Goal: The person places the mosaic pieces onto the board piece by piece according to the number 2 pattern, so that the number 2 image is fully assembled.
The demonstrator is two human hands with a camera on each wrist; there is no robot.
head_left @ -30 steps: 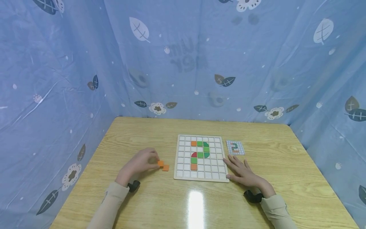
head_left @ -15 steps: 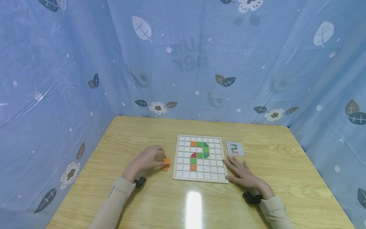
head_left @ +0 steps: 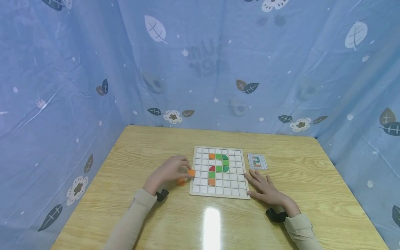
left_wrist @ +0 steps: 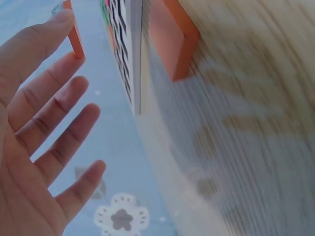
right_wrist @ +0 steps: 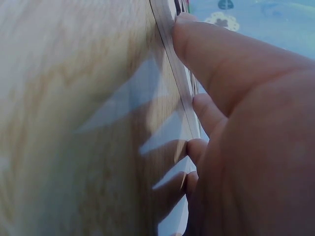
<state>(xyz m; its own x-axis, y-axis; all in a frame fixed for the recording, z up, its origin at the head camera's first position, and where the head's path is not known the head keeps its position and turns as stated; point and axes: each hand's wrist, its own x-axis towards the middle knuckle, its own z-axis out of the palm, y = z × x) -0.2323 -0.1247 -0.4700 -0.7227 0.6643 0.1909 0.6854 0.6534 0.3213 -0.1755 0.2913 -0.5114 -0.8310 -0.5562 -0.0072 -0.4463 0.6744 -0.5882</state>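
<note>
Between thumb and index finger, my left hand (head_left: 170, 171) pinches an orange square tile (head_left: 192, 173) at the left edge of a white grid board (head_left: 232, 185). The left wrist view shows the pinched tile (left_wrist: 75, 34) edge-on and raised off the table, the other fingers spread. A second orange tile (head_left: 181, 182) lies on the table below that hand. On the board, green, red and orange pieces form a curved figure, among them a red quarter-round piece (head_left: 212, 168) and an orange square (head_left: 211, 182). My right hand (head_left: 265, 189) rests with fingers spread on the board's right edge.
A small pattern card (head_left: 257, 161) with a coloured figure on a grid lies right of the board, beyond my right hand. The wooden table (head_left: 156, 222) ends at a blue patterned curtain (head_left: 200, 69) behind and at both sides.
My left hand has moved right and slightly away from me, carrying the orange tile from above the other loose tile to the board's left edge. My right hand stays in place.
</note>
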